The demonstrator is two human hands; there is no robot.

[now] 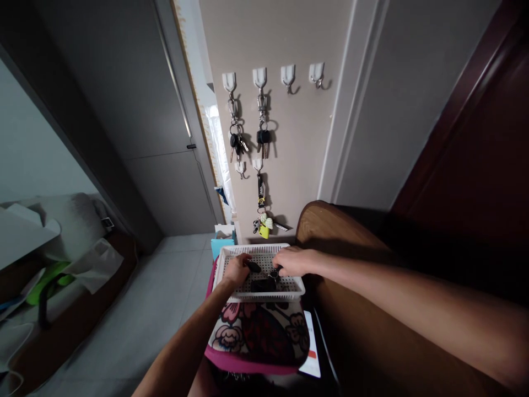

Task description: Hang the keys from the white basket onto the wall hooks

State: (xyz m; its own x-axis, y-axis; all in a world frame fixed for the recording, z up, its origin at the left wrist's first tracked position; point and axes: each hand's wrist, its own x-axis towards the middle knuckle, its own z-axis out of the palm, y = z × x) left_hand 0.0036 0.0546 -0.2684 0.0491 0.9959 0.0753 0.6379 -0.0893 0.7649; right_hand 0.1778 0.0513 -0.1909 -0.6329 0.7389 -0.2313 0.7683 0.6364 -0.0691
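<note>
Inside a white perforated plastic basket (228, 295), both of my hands are at work. My left hand (236, 268) is closed, its fingers pinching a small dark object (253, 267), perhaps a key fob. From the right, my right hand (292, 260) reaches in with curled fingers at a key ring (274, 273) with dark pieces on it. A black item (263, 285) lies on the basket floor just below. Above on the wall, two key bunches hang from hooks: one on the left (237, 142), another beside it (263, 138). Lower down hangs a strap keychain (261, 193) with a yellow charm.
The basket rests on a floral, pink-edged padded seat or case (256, 336). Two upper hooks (288, 76) and a small lower hook (240, 169) carry nothing. A brown wooden chair back (330, 231) stands at right, and a blue box (222, 246) behind the basket's left corner.
</note>
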